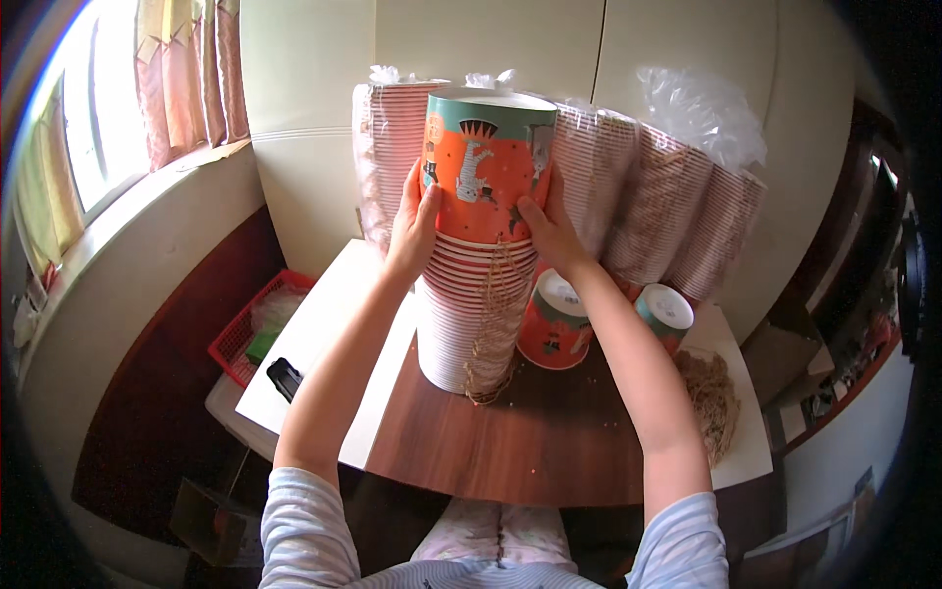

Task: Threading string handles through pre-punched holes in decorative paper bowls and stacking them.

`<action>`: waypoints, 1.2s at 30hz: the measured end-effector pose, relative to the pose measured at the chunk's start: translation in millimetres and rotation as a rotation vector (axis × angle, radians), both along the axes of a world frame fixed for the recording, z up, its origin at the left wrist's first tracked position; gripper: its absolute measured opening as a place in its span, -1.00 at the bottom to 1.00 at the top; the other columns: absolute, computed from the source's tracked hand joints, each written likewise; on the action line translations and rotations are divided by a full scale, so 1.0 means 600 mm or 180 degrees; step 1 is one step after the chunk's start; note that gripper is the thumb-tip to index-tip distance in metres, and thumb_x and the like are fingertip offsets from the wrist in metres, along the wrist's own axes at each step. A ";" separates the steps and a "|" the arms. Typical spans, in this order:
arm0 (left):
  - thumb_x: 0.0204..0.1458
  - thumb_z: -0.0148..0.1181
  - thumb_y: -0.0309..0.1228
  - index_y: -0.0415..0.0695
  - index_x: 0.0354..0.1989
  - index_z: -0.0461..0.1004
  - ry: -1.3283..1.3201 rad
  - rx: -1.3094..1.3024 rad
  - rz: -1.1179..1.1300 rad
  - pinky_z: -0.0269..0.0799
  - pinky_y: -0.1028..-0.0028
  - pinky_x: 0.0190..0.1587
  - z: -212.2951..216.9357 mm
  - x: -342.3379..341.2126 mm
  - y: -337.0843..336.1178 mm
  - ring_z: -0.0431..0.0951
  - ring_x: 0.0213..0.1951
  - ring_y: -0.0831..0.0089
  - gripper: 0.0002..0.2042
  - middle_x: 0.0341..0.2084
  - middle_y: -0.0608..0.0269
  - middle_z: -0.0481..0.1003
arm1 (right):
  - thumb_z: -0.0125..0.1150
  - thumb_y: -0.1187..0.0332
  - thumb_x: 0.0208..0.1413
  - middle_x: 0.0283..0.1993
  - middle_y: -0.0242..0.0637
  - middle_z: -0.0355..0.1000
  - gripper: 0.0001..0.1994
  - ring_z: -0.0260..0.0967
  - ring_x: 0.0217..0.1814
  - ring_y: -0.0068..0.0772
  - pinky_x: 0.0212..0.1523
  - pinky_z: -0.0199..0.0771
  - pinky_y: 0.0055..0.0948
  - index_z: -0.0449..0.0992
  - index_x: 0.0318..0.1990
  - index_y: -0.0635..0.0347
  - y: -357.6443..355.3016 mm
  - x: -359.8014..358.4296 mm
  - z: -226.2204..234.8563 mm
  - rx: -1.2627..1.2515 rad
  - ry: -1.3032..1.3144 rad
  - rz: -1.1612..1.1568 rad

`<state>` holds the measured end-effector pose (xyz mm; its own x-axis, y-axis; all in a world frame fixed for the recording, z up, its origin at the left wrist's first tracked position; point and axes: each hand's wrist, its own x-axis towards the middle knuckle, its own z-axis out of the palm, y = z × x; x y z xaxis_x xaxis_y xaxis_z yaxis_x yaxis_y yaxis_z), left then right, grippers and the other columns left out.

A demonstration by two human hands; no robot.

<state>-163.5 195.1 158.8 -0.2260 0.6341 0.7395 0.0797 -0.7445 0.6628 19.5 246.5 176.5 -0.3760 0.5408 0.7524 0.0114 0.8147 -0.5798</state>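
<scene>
A tall stack of nested paper buckets [456, 324] stands on the table. At its top is an orange and green printed paper bucket [479, 172], with its pale round end facing up. My left hand [416, 224] grips the left side of this bucket, fingers wrapped around it. On the opposite side, my right hand [555, 224] holds it, thumb across the front. Tan cords [488, 348] hang down the front of the stack to the tabletop. Whether the top bucket is fully seated on those below, I cannot tell.
Several plastic-wrapped bucket stacks [589, 167] line the back. Two orange and green buckets, one nearer [556, 329] and one farther right [667, 312], stand by my right forearm. A bundle of tan cord [708, 398] lies at right. A black object [285, 377] and a red basket [232, 350] are at left.
</scene>
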 end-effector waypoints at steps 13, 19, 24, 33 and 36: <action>0.14 -0.14 -0.26 -0.27 0.20 -0.03 0.0069 0.0180 0.0038 -0.01 0.45 0.17 -0.014 -0.004 0.007 0.12 0.15 0.35 -0.49 0.11 0.03 0.15 | -0.07 0.13 0.13 0.30 -0.14 -0.18 -0.28 -0.23 0.34 -0.28 0.28 -0.23 -0.41 -0.36 0.29 0.10 -0.020 -0.001 -0.001 -0.0237 0.0080 0.0176; 0.13 -0.14 -0.26 -0.27 0.19 -0.02 0.0101 0.0131 0.0071 0.00 0.45 0.17 -0.018 -0.007 0.004 0.13 0.15 0.34 -0.49 0.10 0.03 0.16 | -0.08 0.12 0.14 0.31 -0.15 -0.18 -0.28 -0.23 0.34 -0.29 0.27 -0.22 -0.41 -0.37 0.28 0.10 -0.013 -0.003 -0.008 -0.0310 0.0078 0.0279; 0.13 -0.13 -0.27 -0.27 0.19 -0.02 0.0211 0.0065 0.0213 0.01 0.45 0.16 -0.018 -0.002 -0.003 0.14 0.14 0.34 -0.49 0.09 0.03 0.18 | -0.07 0.07 0.13 0.30 -0.16 -0.17 -0.26 -0.21 0.33 -0.29 0.27 -0.19 -0.42 -0.37 0.29 0.10 -0.001 0.001 -0.020 -0.0285 0.0003 0.0091; 0.14 -0.15 -0.28 -0.26 0.20 -0.05 0.0230 0.0059 0.0224 0.00 0.45 0.17 -0.020 -0.004 -0.005 0.13 0.15 0.33 -0.49 0.10 0.01 0.16 | -0.10 0.01 0.13 0.31 -0.12 -0.18 -0.24 -0.21 0.34 -0.27 0.26 -0.18 -0.44 -0.37 0.28 0.16 -0.008 0.003 -0.019 -0.0238 -0.0101 -0.0034; 0.16 -0.21 -0.21 -0.29 0.23 -0.17 0.0375 0.0133 0.0249 -0.09 0.42 0.21 -0.036 -0.022 -0.001 0.02 0.21 0.26 -0.43 0.18 -0.07 0.02 | -0.10 0.04 0.13 0.31 -0.10 -0.15 -0.26 -0.20 0.34 -0.27 0.26 -0.18 -0.42 -0.33 0.28 0.20 -0.027 0.006 -0.009 -0.0272 -0.0222 -0.0070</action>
<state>-176.8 194.7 137.4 -0.1836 0.5860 0.7892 0.2140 -0.7598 0.6140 22.8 230.2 171.3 -0.4130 0.6107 0.6756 0.0716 0.7613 -0.6444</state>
